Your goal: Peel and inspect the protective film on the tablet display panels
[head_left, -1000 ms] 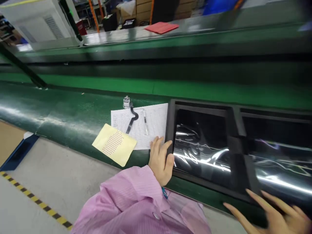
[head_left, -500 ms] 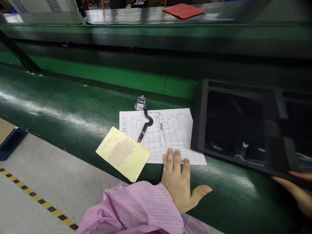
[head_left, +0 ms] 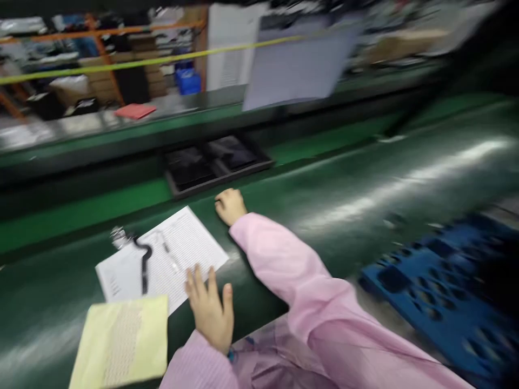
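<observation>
My left hand (head_left: pixel 213 313) lies flat, fingers spread, at the lower right edge of a printed form sheet (head_left: pixel 192 237). My right hand (head_left: pixel 230 207) is loosely curled over the green bench ledge, with nothing visible in it. Just beyond it, apart from the fingers, a black two-compartment tray (head_left: pixel 221 180) sits on the green strip behind the ledge, a dark glossy panel in each compartment. On the sheet lie a clear pen (head_left: pixel 170 255) and the black strap (head_left: pixel 145 270) of a silver tally counter (head_left: pixel 119 237). A yellow card (head_left: pixel 154 346) with rows of marks overlaps the sheet's near corner.
The green bench ledge (head_left: pixel 344 200) runs across the view. A blue perforated pallet (head_left: pixel 438 302) is on the floor at right. Behind, a red cloth-like piece (head_left: pixel 135 111) lies on a raised shelf, and a pale sheet (head_left: pixel 295 65) hangs down.
The tray has gone from my right hand at the ledge to the green strip behind, and that hand has let go. My view has swung right; my left hand stays by the sheet.
</observation>
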A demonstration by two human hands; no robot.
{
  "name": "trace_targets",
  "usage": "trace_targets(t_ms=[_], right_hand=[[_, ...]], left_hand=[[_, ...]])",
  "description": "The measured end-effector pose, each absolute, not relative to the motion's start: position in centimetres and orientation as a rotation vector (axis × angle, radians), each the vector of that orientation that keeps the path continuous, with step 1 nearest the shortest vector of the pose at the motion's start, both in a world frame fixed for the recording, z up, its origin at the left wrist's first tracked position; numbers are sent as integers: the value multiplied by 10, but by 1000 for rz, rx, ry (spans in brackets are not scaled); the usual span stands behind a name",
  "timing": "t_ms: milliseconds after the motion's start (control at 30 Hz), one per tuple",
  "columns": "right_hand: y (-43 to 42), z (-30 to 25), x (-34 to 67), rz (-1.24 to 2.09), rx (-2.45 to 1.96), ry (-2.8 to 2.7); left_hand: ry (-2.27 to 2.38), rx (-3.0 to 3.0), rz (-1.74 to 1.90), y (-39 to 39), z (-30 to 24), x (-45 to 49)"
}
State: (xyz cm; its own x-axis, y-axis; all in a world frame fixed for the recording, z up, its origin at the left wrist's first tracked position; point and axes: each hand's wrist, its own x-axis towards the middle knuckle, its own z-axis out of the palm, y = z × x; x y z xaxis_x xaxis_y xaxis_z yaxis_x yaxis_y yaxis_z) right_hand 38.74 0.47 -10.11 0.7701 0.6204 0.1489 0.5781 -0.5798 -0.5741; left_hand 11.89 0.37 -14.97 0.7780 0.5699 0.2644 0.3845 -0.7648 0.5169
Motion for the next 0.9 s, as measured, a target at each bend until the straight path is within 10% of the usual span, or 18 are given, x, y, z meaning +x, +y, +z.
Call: trace_targets(t_ms=[900], right_hand=[[40, -138, 402, 27, -1985, -1059]], left_hand=[[691, 2306, 588, 8, -109, 135]])
